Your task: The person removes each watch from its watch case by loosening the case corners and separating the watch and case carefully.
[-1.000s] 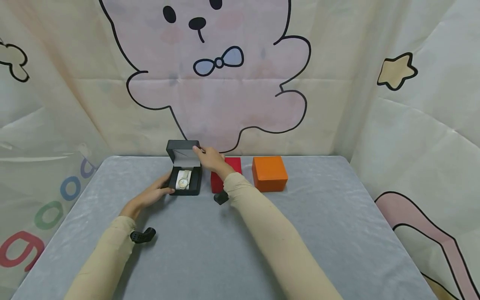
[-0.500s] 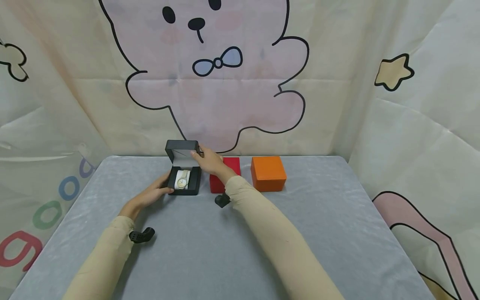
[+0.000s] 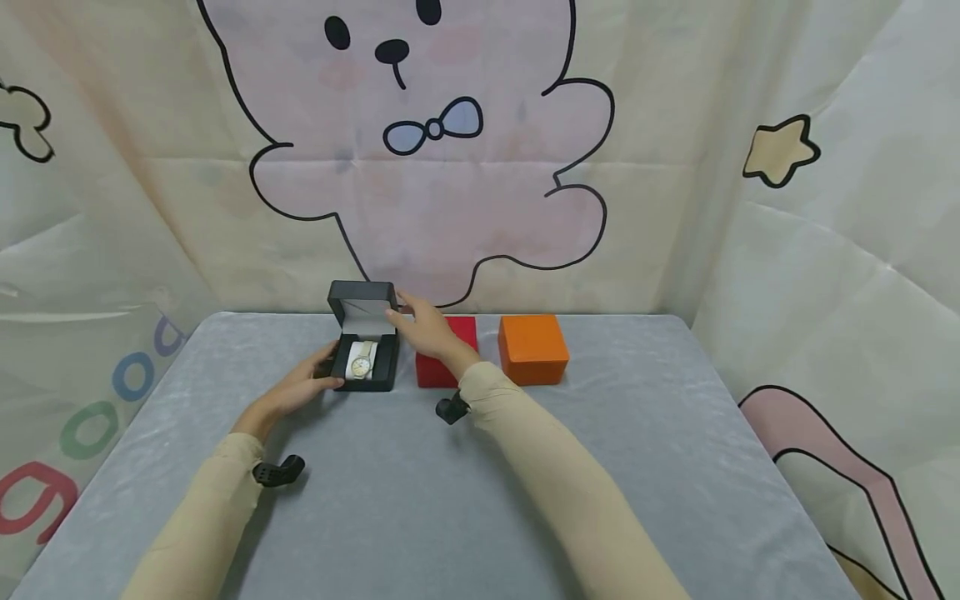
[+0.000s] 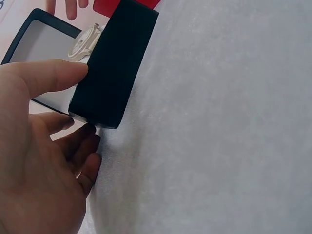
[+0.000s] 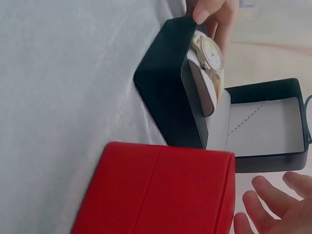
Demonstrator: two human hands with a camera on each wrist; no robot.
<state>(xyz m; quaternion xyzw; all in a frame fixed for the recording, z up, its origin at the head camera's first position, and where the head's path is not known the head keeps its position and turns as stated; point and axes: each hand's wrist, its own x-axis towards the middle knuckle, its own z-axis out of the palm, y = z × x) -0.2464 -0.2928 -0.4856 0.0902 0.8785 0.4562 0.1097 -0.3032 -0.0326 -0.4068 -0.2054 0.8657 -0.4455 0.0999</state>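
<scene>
A black watch box (image 3: 386, 371) stands on the table at the back left, its lid (image 3: 360, 290) raised to show a pale lining. Inside, a wristwatch with a light strap (image 3: 362, 367) is wrapped round a white cushion. My left hand (image 3: 295, 388) holds the base at its left side, thumb (image 4: 58, 75) at the front edge and fingers round the side. Close by the lid's right side is my right hand (image 3: 429, 329). In the right wrist view its spread fingers (image 5: 265, 197) are apart from the lid and hold nothing.
A red box (image 3: 435, 372) sits just right of the watch box, partly behind my right hand and wrist. Farther right is an orange box (image 3: 534, 350). A grey cloth covers the table (image 3: 390, 492), and a printed curtain (image 3: 645, 250) hangs right behind its back edge.
My right hand has shifted from the lid's right edge slightly to the right and down, its fingers coming off the lid. The left hand stays at the watch box.
</scene>
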